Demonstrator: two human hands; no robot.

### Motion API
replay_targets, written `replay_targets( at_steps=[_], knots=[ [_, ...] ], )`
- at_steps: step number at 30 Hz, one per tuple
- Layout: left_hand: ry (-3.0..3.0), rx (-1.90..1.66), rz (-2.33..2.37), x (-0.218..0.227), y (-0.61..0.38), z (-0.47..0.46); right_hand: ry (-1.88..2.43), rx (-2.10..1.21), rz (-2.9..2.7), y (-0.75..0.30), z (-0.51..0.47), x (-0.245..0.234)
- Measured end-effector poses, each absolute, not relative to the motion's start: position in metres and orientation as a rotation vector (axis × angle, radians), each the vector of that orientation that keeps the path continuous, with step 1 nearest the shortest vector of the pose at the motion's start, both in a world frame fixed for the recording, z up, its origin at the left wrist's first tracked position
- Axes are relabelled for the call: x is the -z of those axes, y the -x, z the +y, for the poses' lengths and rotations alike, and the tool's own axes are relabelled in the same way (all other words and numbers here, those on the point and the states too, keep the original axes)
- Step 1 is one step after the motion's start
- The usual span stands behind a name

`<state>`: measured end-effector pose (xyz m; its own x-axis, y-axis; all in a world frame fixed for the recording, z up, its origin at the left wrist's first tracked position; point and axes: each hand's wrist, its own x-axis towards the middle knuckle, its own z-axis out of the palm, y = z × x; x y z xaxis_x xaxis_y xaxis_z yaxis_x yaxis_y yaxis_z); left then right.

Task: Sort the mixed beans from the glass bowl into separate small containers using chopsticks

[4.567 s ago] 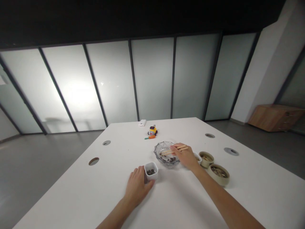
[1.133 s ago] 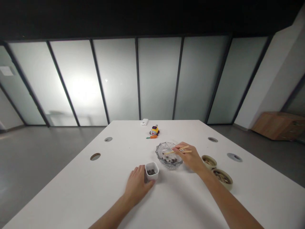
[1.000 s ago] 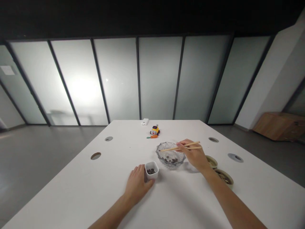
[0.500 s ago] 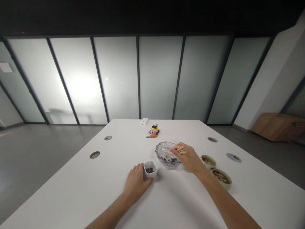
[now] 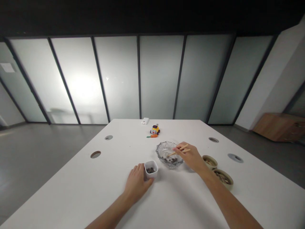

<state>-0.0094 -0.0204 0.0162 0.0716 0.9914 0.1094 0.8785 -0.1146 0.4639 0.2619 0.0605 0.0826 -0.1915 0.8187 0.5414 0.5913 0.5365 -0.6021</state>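
My left hand (image 5: 137, 183) holds a small white square cup (image 5: 155, 175) on the table, fingers along its left side and thumb at its near side. Several small dark pieces (image 5: 150, 170) lie in that cup. In my right hand (image 5: 192, 156) is a pair of wooden chopsticks (image 5: 178, 151), slanting down into a clear glass bowl (image 5: 162, 147) with a scalloped rim. Dark pieces (image 5: 172, 160) of the same kind lie in the bottom of the bowl, by the chopstick tips. Whether the tips pinch a piece is too small to tell.
Two beige round bowls (image 5: 230, 183) with pieces inside stand right of my right forearm. Beyond the glass bowl are an orange carrot-like item (image 5: 154, 136), a yellow toy vehicle (image 5: 155, 129) and a white box-shaped device (image 5: 145, 121). The white table (image 5: 114, 171) has several round holes.
My right hand and the chopsticks have shifted slightly to the right over the glass bowl. My left hand stays on the white cup. The whole view has moved a little.
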Motion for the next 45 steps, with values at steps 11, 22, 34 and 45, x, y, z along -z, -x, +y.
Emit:
replay_targets(
  at_steps=[11,22,34,45],
  knots=[
    [-2.088,-0.559,1.876,-0.018,0.009,-0.020,1.169,-0.333,-1.853,-0.265,0.059,-0.088],
    [-2.106,-0.553,1.886,-0.017,0.009,-0.020,1.158,-0.286,-1.971,-0.275,0.060,-0.098],
    [-2.110,-0.572,1.886,-0.014,0.010,-0.019,1.128,-0.296,-1.931,-0.274,0.056,-0.102],
    [-2.101,-0.547,1.888,-0.015,0.009,-0.018,1.106,-0.242,-1.821,-0.268,0.048,-0.116]
  ],
)
